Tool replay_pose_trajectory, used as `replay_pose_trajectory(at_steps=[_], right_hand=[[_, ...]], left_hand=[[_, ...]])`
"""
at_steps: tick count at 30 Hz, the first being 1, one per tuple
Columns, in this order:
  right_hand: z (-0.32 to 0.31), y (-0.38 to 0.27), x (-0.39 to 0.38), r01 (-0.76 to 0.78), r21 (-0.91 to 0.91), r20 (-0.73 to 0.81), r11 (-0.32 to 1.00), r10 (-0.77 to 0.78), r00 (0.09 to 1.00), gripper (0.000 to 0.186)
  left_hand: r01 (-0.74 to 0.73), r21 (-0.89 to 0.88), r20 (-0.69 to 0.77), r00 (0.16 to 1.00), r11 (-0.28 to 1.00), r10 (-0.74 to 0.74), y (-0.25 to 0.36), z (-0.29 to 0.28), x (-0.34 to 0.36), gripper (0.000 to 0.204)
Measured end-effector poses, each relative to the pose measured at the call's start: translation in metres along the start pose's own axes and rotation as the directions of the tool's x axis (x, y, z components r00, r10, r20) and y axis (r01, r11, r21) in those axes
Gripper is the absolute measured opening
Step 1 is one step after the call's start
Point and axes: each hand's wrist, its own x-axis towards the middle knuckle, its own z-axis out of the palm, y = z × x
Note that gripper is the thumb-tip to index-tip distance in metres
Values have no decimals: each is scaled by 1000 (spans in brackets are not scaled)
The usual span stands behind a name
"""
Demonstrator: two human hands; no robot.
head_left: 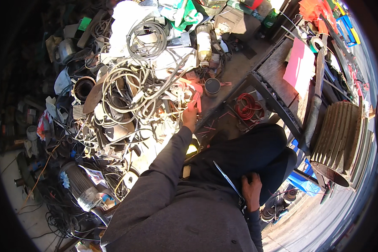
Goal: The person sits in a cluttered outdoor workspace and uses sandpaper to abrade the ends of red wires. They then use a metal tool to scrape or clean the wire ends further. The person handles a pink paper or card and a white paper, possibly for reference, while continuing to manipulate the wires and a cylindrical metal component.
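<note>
"Dark cloth fills the near edge, doesn't it?"

"Yes, that's the person's charcoal top (185, 218), with black trousers (248, 145) just beyond."

"And the right hand (252, 191)?"

"It lies over the lap, fingers bent. Slim and pointed, a metal blade (226, 176) slants up beside it, the dark lower end close against the hand. I cannot tell whether that grip has hold of it, or how far closed it is."

"What about the left hand (190, 120)?"

"That arm reaches forward, and its grip is pinched on a red strip (195, 101), which sticks up past the fingertips at the right edge of a pale cable heap (130, 96)."

"Anything next to the strip?"

"A dark round-topped can (212, 86) is just to its right. Farther right lies a coil of red wire (248, 107), near a dark metal bar (275, 105)."

"And farthest off?"

"A bottle (204, 44) with a pale label, a coil of dark cable (147, 54) left of it, and something green and crumpled (189, 17) above."
</note>
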Motion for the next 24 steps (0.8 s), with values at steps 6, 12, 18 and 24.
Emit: replay_pose_trajectory(at_steps=[6,12,18,24], right_hand=[[2,4,1,15,-1,3,1000,-15,1000,16],[4,7,1,33,13,-47,999,-33,998,15],[-4,-24,-1,89,265,-179,960,-42,983,6],[-7,-94,35,308,368,-120,877,-284,951,7]], left_hand=[[-293,464,1,944,836,331,-14,-11,1,30],[-404,532,-3,878,744,478,0,-14,-4,35],[-326,109,292,913,939,283,89,-13,-75,30],[-356,31,722,653,934,226,146,-3,-177,35]])
